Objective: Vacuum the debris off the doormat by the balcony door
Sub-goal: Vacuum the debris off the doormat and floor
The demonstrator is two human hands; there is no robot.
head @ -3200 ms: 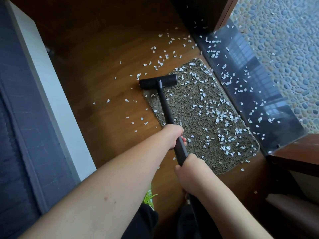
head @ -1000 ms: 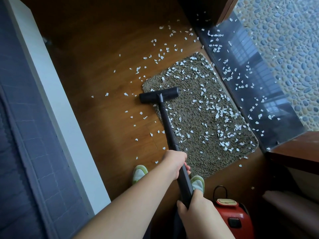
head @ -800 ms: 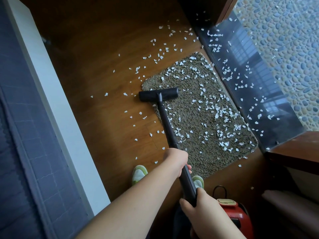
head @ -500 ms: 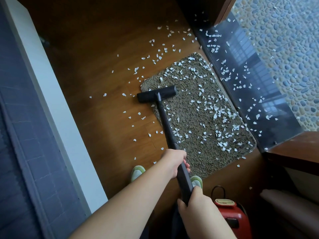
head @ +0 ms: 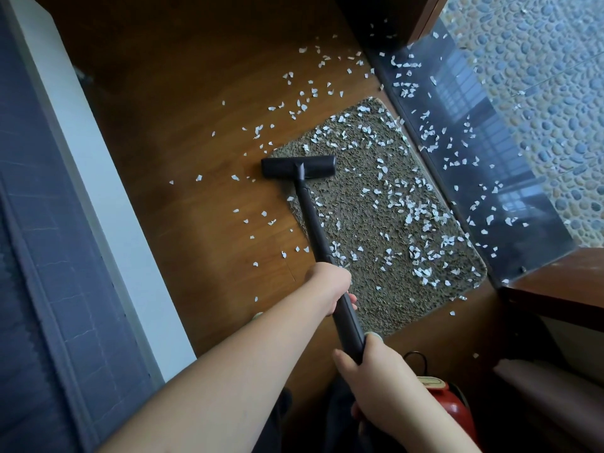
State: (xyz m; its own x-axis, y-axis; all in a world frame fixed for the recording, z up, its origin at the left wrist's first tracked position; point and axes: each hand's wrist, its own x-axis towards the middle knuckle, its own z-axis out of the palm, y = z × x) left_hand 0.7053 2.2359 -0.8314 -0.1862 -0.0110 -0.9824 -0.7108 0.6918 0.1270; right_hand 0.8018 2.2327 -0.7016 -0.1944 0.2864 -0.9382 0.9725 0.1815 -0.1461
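Both hands are gripping the black wand (head: 313, 220) of a vacuum. The left hand (head: 327, 287) is wrapping its fingers round the wand's middle, and the right hand (head: 372, 376) is clasping it lower down, nearer the body. The nozzle (head: 298, 166) is lying flat across the doormat's (head: 376, 204) far left corner, part on the mat and part on the wood floor (head: 183, 132). White debris (head: 415, 212) is lying thick over the mat's right half, with more on the floor beyond the nozzle and along the dark sill (head: 490, 178) by the balcony door. The red vacuum body (head: 451, 403) is sitting just beside the right forearm.
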